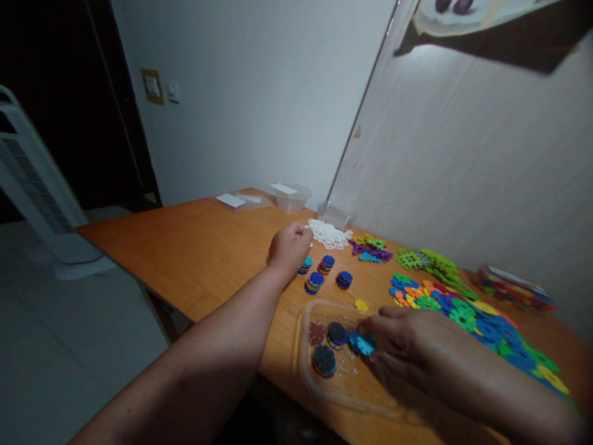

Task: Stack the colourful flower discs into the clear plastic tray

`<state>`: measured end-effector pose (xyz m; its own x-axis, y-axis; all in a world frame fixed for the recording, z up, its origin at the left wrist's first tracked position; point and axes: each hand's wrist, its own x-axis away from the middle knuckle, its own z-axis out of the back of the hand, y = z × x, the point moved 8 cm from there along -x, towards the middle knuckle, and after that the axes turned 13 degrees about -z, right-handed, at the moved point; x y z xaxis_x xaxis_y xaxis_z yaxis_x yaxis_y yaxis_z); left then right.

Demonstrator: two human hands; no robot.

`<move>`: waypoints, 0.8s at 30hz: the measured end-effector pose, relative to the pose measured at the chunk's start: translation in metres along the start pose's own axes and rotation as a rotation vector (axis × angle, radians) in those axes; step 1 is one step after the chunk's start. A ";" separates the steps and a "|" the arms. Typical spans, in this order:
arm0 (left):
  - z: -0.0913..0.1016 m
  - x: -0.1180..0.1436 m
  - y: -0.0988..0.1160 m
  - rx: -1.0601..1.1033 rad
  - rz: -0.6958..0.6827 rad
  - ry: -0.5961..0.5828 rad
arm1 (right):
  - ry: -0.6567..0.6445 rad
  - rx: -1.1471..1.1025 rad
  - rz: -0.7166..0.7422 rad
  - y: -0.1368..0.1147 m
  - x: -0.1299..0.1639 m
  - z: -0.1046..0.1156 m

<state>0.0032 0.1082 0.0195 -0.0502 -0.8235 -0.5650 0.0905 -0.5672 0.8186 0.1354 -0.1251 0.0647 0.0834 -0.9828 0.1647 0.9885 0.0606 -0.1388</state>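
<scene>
At the far left of the frame we have a white fan unit (30,179) standing on the floor. Towards the upper middle, a clear packet (230,199) and a clear plastic tub (291,199) lie at the table's far end. Next comes our left hand (290,249) near the centre, curled with its fingertips turned away, so we cannot tell whether it pinches anything. Just beside it stand four notched-disc stacks (314,282), apart from one another (one is partly behind our wrist). Above them sits a heap of white lattice pieces (328,233).

Lower centre, the clear plastic tray (302,358) bears a reddish-brown disc (316,332), two dark-topped stacks (325,361) and a light-blue disc stack (359,343). Our right hand (368,343) seems to pinch that last one between thumb and fingers. One yellow disc (361,305) lies just beyond the tray's rim.

Further right are purple lattice pieces (370,252) and green lattice pieces (438,266), then the loose notched discs (463,315), spread across the right of the frame, and a colourful package (516,287).

We judge the stacking only partly along: several stacks are formed, on the table and in the tray, while most discs remain loose and unstacked.
</scene>
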 end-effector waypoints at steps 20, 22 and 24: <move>0.001 -0.003 0.003 -0.102 -0.097 0.009 | -0.029 0.084 -0.059 -0.006 -0.001 -0.010; 0.002 -0.003 0.003 -0.110 -0.101 0.010 | -0.042 0.045 -0.050 -0.005 0.000 -0.009; 0.002 -0.003 0.002 -0.108 -0.105 0.015 | -0.023 -0.014 -0.067 0.001 0.000 -0.003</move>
<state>0.0016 0.1094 0.0228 -0.0504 -0.7592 -0.6489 0.1918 -0.6450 0.7398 0.1360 -0.1256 0.0611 0.0197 -0.9803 0.1964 0.9900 -0.0083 -0.1406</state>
